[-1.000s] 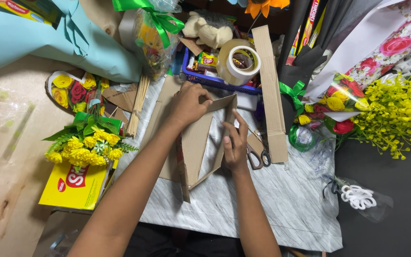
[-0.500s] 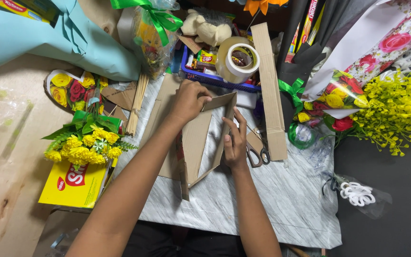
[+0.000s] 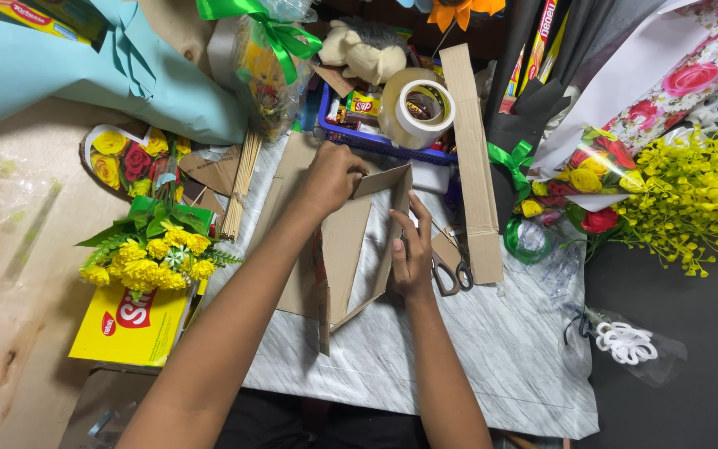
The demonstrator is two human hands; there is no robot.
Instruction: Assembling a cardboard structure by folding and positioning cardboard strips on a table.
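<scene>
Matt brown cardboard frame (image 3: 351,241) on marble-look sheet (image 3: 475,349)

Left hand's fingers (image 3: 351,179) behind cardboard frame (image 3: 351,249).
</scene>
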